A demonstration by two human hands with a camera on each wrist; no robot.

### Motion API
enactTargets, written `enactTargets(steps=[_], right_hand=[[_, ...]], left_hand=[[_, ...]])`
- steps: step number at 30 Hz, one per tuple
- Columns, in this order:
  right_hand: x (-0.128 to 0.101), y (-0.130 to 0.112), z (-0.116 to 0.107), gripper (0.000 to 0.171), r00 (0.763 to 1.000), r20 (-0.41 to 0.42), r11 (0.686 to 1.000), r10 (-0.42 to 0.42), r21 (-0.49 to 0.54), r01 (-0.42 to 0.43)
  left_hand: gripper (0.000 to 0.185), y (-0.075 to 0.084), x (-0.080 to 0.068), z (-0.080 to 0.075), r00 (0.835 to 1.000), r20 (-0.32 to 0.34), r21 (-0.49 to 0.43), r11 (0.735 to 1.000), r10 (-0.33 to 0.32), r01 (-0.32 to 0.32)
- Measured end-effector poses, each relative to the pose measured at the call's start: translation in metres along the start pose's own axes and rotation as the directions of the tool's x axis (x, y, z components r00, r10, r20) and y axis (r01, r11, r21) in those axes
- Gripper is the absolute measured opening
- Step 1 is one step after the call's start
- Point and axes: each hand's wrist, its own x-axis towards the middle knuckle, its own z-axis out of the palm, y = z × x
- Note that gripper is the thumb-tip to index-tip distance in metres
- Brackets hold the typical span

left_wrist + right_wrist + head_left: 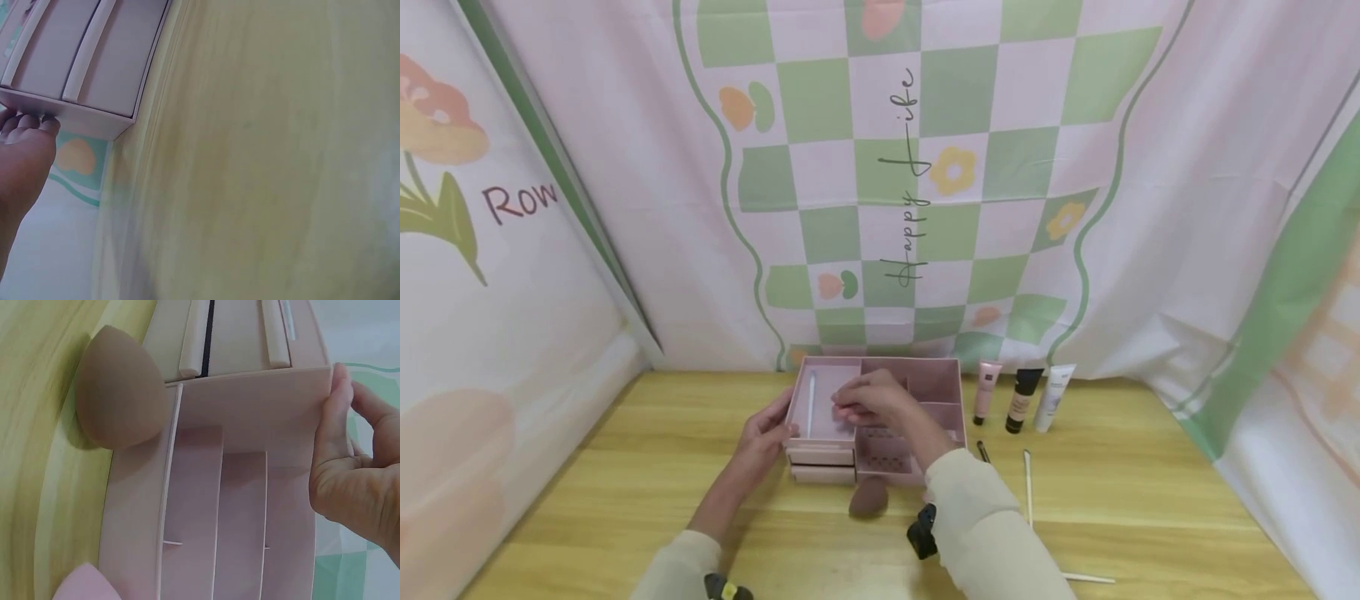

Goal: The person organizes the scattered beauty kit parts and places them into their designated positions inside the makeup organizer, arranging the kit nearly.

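Observation:
A pink desktop organizer [936,379] stands on the wooden table, with two small drawers [822,457] at its front left and open compartments [240,512] on the right. My left hand [763,437] holds the organizer's left side, thumb over the top edge; in the left wrist view its fingers [28,128] lie against the side wall. Over the shallow top tray, where a thin white stick [811,404] lies, is my right hand [876,398] with bent fingers. Whether those fingertips pinch something is unclear. In the right wrist view, the right hand [359,450] is beside the tray's edge.
A brown makeup sponge [868,497] sits before the organizer, and a pink rounded tip [87,586] shows nearby. Right of it stand a pink tube [987,392], a black-capped tube [1023,402] and a white tube [1055,398]. Brushes [1028,487] lie farther forward; a patterned curtain [925,208] hangs behind.

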Motion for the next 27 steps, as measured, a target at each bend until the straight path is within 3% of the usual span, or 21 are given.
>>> enactTargets(steps=[11, 15, 27], right_hand=[[-0.018, 0.015, -0.018, 0.036, 0.983, 0.020, 0.982, -0.185, -0.031, 0.185], [-0.023, 0.023, -0.024, 0.035, 0.975, 0.025, 0.974, -0.221, -0.039, 0.222], [-0.056, 0.036, -0.053, 0.037, 0.953, -0.012, 0.934, -0.302, -0.201, 0.294]], left_hand=[[0.069, 0.000, -0.001, 0.003, 1.000, -0.026, -0.054, 0.998, 0.009, -0.010], [0.069, -0.001, -0.001, 0.003, 0.999, -0.035, -0.053, 0.998, 0.022, -0.024], [0.069, -0.002, -0.001, 0.003, 0.999, -0.015, -0.069, 0.997, 0.042, -0.042]])
